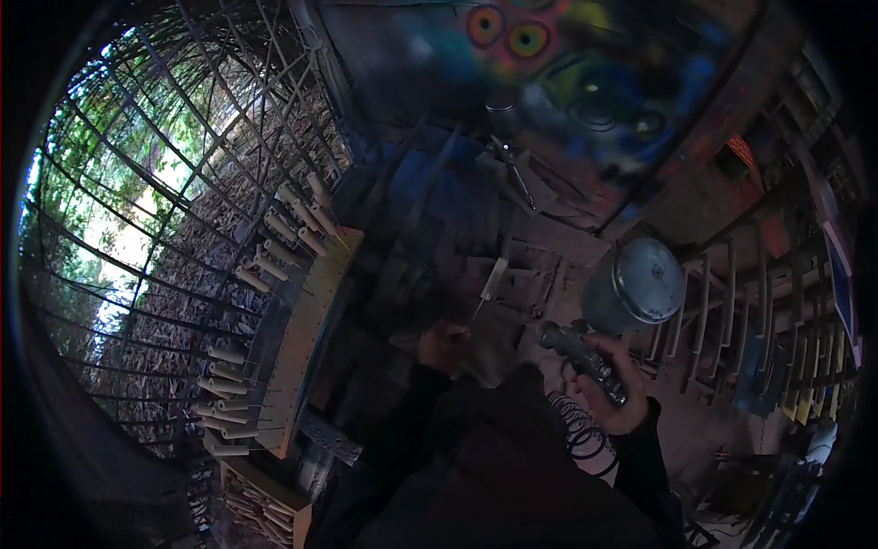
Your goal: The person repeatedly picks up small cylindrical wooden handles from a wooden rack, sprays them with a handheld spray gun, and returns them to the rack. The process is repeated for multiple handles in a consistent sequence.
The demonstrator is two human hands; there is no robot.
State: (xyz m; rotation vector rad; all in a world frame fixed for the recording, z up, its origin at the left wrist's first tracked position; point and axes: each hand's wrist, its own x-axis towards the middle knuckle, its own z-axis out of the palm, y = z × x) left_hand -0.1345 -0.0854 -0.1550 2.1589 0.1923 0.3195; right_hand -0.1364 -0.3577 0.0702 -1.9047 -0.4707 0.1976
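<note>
My right hand (615, 384) is wrapped round the grip of a metal spray gun (572, 343). A large grey cup (645, 284) is on top of the gun, tilted so that its round lid shows. My left hand (444, 346) is closed on the lower end of a thin stick (476, 316). At the stick's upper end sits a pale, slim cylinder (495, 279), just left of the gun's nozzle and apart from it. A coiled hose (578, 430) hangs below my right hand.
At left, a wooden board (315, 329) with rows of holes carries several pale cylinders (227, 380) on sticks. Below it is a box of sticks (261, 508). A second spray gun (514, 169) is at the back by a paint-covered panel (594, 82). Racks (732, 302) stand at right, a lattice (146, 165) at left.
</note>
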